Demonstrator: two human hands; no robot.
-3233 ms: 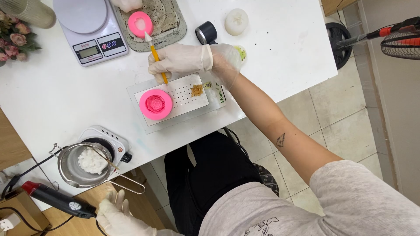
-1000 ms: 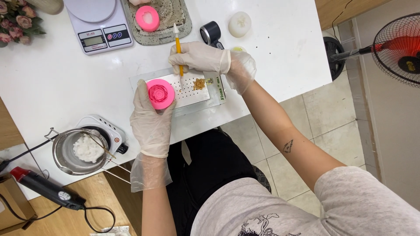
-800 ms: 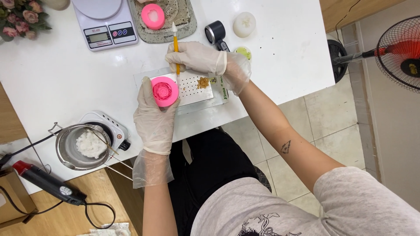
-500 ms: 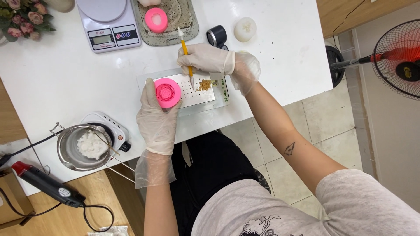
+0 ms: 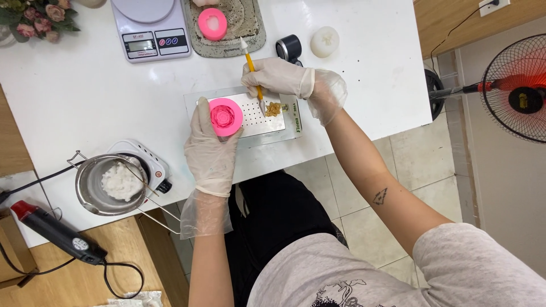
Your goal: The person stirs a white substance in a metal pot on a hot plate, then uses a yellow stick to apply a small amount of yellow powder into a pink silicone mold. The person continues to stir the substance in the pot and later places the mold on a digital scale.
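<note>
white table (image 5: 85, 102): left hand (image 5: 209, 145) fingers clamped round pink mold (image 5: 225, 116) (right hand (image 5: 277, 78) pinches yellow tool (image 5: 253, 71))

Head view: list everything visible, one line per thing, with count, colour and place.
Flower mould: 1, pink, on the board under the left hand
Second mould: 1, pink, on the grey tray
Perforated board: 1, white, table centre
Tool: 1, yellow handle, in the right hand
Scale: 1, white, top
Pot of white wax: 1, steel, on the small heater
Heat gun: 1, black and red, lower left
Fan: 1, black and red, right
Left hand: gloved
Right hand: gloved
</note>
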